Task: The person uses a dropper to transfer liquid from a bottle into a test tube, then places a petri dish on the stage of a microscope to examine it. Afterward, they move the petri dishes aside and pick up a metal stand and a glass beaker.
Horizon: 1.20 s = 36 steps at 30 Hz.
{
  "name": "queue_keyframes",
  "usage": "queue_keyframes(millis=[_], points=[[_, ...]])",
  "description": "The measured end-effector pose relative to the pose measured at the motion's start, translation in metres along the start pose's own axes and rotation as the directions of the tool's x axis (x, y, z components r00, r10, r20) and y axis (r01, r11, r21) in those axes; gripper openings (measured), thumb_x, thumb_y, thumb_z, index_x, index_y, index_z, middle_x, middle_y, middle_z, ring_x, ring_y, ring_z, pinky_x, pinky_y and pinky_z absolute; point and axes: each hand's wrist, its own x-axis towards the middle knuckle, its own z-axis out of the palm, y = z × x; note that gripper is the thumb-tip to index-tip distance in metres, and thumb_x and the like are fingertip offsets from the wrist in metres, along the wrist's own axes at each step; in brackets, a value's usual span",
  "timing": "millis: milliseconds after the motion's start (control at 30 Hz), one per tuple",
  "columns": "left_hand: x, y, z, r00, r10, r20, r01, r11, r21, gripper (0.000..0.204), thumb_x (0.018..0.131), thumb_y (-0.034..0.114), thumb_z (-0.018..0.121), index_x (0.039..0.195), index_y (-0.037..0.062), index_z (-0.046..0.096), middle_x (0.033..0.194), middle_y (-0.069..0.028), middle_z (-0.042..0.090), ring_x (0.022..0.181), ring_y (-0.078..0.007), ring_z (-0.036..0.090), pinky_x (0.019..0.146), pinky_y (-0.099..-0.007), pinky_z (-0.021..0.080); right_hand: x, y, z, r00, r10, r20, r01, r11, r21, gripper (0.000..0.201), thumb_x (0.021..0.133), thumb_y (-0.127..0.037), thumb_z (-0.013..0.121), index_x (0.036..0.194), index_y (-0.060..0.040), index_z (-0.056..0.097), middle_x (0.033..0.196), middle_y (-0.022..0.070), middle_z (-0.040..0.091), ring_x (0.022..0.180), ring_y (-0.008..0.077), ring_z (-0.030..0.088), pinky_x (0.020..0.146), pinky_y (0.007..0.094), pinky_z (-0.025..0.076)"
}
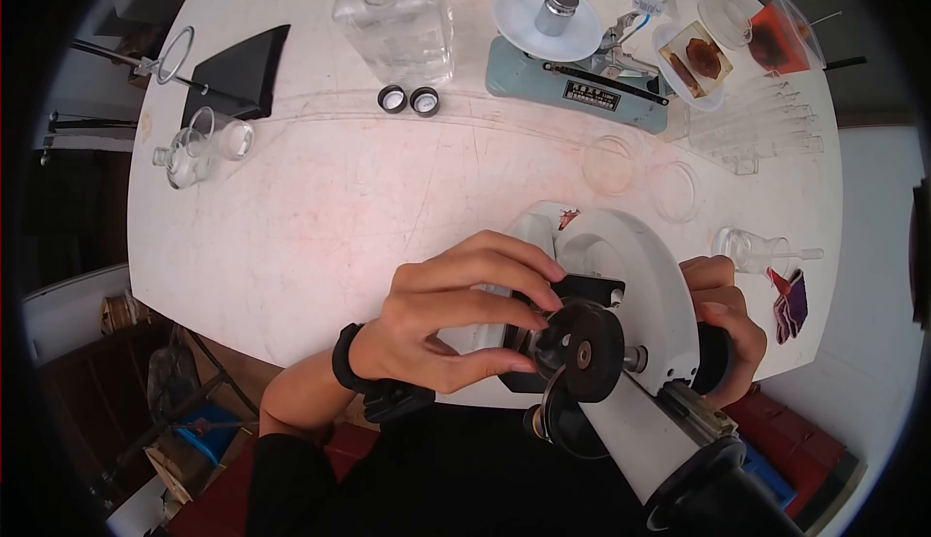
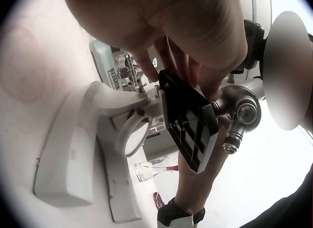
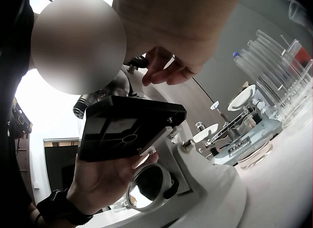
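A white microscope point(image 1: 621, 246) stands at the table's near edge, its eyepiece tube point(image 1: 630, 430) slanting towards the person. My left hand point(image 1: 446, 304) reaches over the black stage point(image 1: 593, 288), fingers loosely bent and spread from the thumb. In the left wrist view its fingertips lie at the top side of the stage point(image 2: 188, 115), close to the metal objectives point(image 2: 239, 115). My right hand point(image 1: 732, 329) grips the black focus knob point(image 1: 715, 358) on the arm's right side. The other knob point(image 1: 593, 353) is in front of the left fingertips. A round mirror point(image 3: 146, 186) sits below the stage.
A blue-green balance point(image 1: 572, 86) carries a metal weight point(image 1: 558, 12) on one pan. Glass bottles point(image 1: 398, 33) stand at the back, test tubes point(image 1: 766, 125) and petri dishes point(image 1: 674, 191) right. A flask point(image 1: 752, 249) lies near the right hand; beakers point(image 1: 233, 138) stand left.
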Motion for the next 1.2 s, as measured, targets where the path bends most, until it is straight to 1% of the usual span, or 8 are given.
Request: queue_keyframes(millis=[200,467,800,1067,1133,1200], points=[[-0.0002,0.0006,0.0001,1.0,-0.007,-0.004,0.007,1.0,-0.021,0.018,0.071,0.004,0.076,0.082,-0.0073,0.07,0.095,-0.019,0.067,0.099,-0.0374,0.063,0.084,-0.0445,0.054,-0.0013,0.0008,0.0,1.0,-0.003,-0.001,0.003,1.0,0.002,0.063,0.084,-0.057,0.064,0.12,-0.007,0.052,0.089,0.0123,0.065,0.08,0.027,0.057,0.07,0.0372,0.046],[0.0001,-0.0003,0.0001,1.0,0.018,0.024,-0.018,1.0,0.008,0.018,0.071,0.005,0.077,0.082,-0.0072,0.07,0.096,-0.0183,0.067,0.099,-0.0372,0.063,0.083,-0.0441,0.054,0.0011,-0.0003,-0.0012,1.0,-0.003,0.014,0.003,1.0,0.011,0.063,0.084,-0.056,0.064,0.12,-0.0067,0.053,0.088,0.0122,0.065,0.08,0.0269,0.056,0.069,0.0364,0.046],[0.0009,0.0011,-0.0014,1.0,-0.005,0.001,0.005,1.0,0.007,0.018,0.071,0.004,0.077,0.081,-0.0073,0.069,0.096,-0.0191,0.067,0.1,-0.0379,0.062,0.081,-0.0435,0.054,-0.0006,0.0012,0.0002,1.0,-0.011,-0.004,0.011,1.0,0.012,0.063,0.084,-0.056,0.065,0.12,-0.0063,0.054,0.089,0.0121,0.065,0.08,0.0272,0.057,0.07,0.0367,0.045],[0.0017,0.0001,-0.0034,1.0,0.011,0.007,-0.011,0.999,0.035,0.021,0.07,0.007,0.079,0.082,-0.007,0.069,0.096,-0.0188,0.067,0.099,-0.0379,0.063,0.082,-0.0441,0.054,-0.0009,0.0019,-0.0009,1.0,-0.018,0.006,0.018,1.0,0.007,0.063,0.084,-0.056,0.065,0.12,-0.0058,0.054,0.088,0.0124,0.065,0.08,0.0278,0.057,0.069,0.0371,0.046],[0.002,0.0005,-0.0039,1.0,0.009,0.008,-0.01,0.999,0.03,0.021,0.071,0.008,0.08,0.082,-0.0068,0.069,0.096,-0.0189,0.067,0.099,-0.0379,0.063,0.082,-0.0443,0.054,-0.0022,0.0023,0.0014,0.999,-0.022,-0.024,0.022,1.0,0.006,0.063,0.084,-0.055,0.066,0.119,-0.0049,0.054,0.088,0.0128,0.065,0.08,0.0276,0.057,0.069,0.0369,0.046],[0.0019,0.0004,-0.0043,1.0,0.008,0.008,-0.008,1.0,0.026,0.022,0.071,0.009,0.08,0.082,-0.0067,0.069,0.096,-0.0189,0.068,0.099,-0.0379,0.063,0.082,-0.0445,0.053,-0.0004,0.0022,-0.0003,1.0,-0.025,-0.009,0.025,1.0,0.01,0.063,0.084,-0.055,0.066,0.119,-0.0046,0.054,0.087,0.0129,0.065,0.08,0.0275,0.057,0.069,0.0367,0.046]])
